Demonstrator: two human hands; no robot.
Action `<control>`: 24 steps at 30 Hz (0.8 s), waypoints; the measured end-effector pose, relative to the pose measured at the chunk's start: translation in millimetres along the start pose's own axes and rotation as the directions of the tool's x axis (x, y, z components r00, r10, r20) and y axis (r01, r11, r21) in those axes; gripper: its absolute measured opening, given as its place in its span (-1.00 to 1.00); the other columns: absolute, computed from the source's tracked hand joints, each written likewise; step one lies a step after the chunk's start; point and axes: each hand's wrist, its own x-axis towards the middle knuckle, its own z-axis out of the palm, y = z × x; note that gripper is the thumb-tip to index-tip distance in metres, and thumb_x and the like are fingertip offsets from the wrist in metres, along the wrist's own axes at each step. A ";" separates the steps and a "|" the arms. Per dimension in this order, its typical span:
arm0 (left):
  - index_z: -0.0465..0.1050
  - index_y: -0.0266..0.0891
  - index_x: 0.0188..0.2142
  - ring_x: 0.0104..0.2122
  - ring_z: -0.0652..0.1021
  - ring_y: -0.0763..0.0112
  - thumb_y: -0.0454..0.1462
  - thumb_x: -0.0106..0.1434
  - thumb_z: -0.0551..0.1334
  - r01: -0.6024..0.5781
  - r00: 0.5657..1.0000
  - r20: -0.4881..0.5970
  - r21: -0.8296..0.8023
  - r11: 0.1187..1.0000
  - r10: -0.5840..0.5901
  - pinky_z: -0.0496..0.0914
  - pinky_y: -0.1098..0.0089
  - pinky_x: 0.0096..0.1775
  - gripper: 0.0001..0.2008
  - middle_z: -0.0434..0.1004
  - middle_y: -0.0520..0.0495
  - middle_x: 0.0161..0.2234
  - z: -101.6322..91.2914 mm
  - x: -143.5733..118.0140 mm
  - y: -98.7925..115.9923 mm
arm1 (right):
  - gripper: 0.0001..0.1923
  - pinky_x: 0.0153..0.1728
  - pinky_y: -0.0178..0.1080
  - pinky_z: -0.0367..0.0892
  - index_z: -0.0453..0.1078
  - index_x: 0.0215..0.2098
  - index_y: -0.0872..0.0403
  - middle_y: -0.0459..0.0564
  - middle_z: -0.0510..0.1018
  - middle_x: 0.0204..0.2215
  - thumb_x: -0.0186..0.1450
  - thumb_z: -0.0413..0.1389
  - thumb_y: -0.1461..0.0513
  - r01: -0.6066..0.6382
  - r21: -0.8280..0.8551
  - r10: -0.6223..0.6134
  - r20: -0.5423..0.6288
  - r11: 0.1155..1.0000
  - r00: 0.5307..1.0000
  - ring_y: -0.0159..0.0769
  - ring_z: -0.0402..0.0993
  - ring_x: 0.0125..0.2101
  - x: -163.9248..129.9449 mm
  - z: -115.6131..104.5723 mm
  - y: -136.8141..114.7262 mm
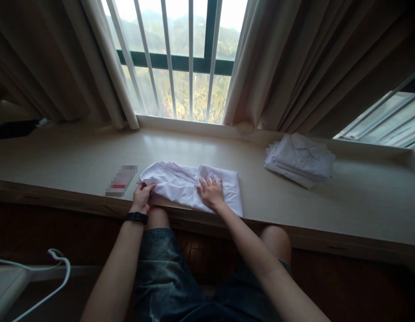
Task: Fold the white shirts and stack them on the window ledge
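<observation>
Both hands on white shirt [190, 184]: left [142, 197] pinching, right [210, 192] flat.

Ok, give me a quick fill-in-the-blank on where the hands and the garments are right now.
1. The left hand pinches the ____ end of the white garment.
2. The right hand lies ____ on the garment, fingers spread.
3. The stack of folded clothes sits to the ____ of the garment.
4. The left wrist wears a ____ band.

Missing words: left; flat; right; black
</observation>
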 end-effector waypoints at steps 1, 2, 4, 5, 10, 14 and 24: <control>0.47 -0.25 -0.31 -0.45 0.48 0.51 -0.36 -0.19 0.46 -0.025 1.000 0.014 -0.023 0.999 0.025 0.32 0.56 -0.49 -0.62 0.53 0.04 -0.37 2.9 -4.5 0.5 | -0.39 0.32 0.26 -0.32 0.15 0.38 -0.19 -0.01 0.19 0.37 0.48 -0.26 -0.14 0.000 0.016 0.000 0.013 1.000 1.000 0.04 -0.13 0.41 1.5 0.1 1.8; 0.48 -0.22 -0.28 -0.40 0.51 0.48 -0.37 -0.17 0.45 -0.032 0.998 0.044 -0.069 0.997 0.035 0.37 0.54 -0.44 -0.61 0.55 0.04 -0.32 5.9 -9.2 1.5 | -0.40 0.33 0.26 -0.31 0.14 0.39 -0.20 -0.02 0.19 0.38 0.48 -0.27 -0.13 -0.001 0.038 0.000 0.033 0.999 0.999 0.02 -0.13 0.41 3.3 0.1 3.9; 0.48 -0.15 -0.21 -0.29 0.56 0.39 -0.38 -0.13 0.41 -0.020 0.986 0.161 -0.202 0.979 0.053 0.46 0.46 -0.32 -0.58 0.57 0.04 -0.24 12.4 -17.6 4.7 | -0.40 0.34 0.23 -0.24 0.11 0.40 -0.19 -0.05 0.19 0.37 0.50 -0.31 -0.10 -0.016 0.098 0.008 0.079 0.995 0.997 -0.01 -0.10 0.41 6.4 0.0 8.8; 0.48 -0.13 -0.19 -0.24 0.58 0.36 -0.40 -0.12 0.40 -0.003 0.973 0.221 -0.271 0.963 0.065 0.49 0.42 -0.27 -0.56 0.58 0.04 -0.21 15.9 -20.8 6.3 | -0.40 0.34 0.20 -0.20 0.09 0.42 -0.16 -0.05 0.20 0.37 0.51 -0.33 -0.08 -0.030 0.126 0.018 0.090 0.992 0.996 -0.03 -0.08 0.40 7.3 0.2 11.1; 0.49 -0.23 -0.21 -0.12 0.58 0.32 -0.35 -0.02 0.44 0.044 0.975 0.215 -0.416 0.908 0.051 0.50 0.34 -0.06 -0.66 0.59 -0.07 -0.18 35.9 -23.9 5.2 | -0.38 0.38 0.04 -0.25 0.15 0.39 0.16 0.11 0.16 0.38 0.52 -0.30 0.03 -0.035 0.074 0.040 -0.065 0.997 0.997 -0.08 -0.17 0.42 0.6 1.9 14.1; 0.50 -0.25 -0.21 -0.17 0.58 0.32 -0.36 0.00 0.45 0.068 0.997 -0.030 -0.134 0.989 -0.072 0.52 0.35 -0.13 -0.68 0.59 -0.07 -0.22 39.8 -17.5 -5.1 | -0.37 0.37 0.11 -0.35 0.13 0.40 0.11 0.11 0.11 0.40 0.51 -0.24 -0.03 0.040 -0.003 -0.040 -0.122 0.999 0.992 -0.04 -0.24 0.43 -7.7 0.1 7.6; 0.57 -0.28 -0.17 -0.05 0.57 0.16 -0.21 0.12 0.33 -0.349 0.893 0.301 -0.013 0.937 0.336 0.46 0.19 0.04 -0.72 0.58 -0.18 -0.06 93.0 -53.8 24.0 | -0.39 0.34 0.21 -0.33 0.16 0.39 0.00 0.07 0.21 0.36 0.50 -0.26 -0.05 0.036 -0.006 -0.036 -0.007 0.999 0.999 0.00 -0.13 0.41 -4.0 -1.3 7.2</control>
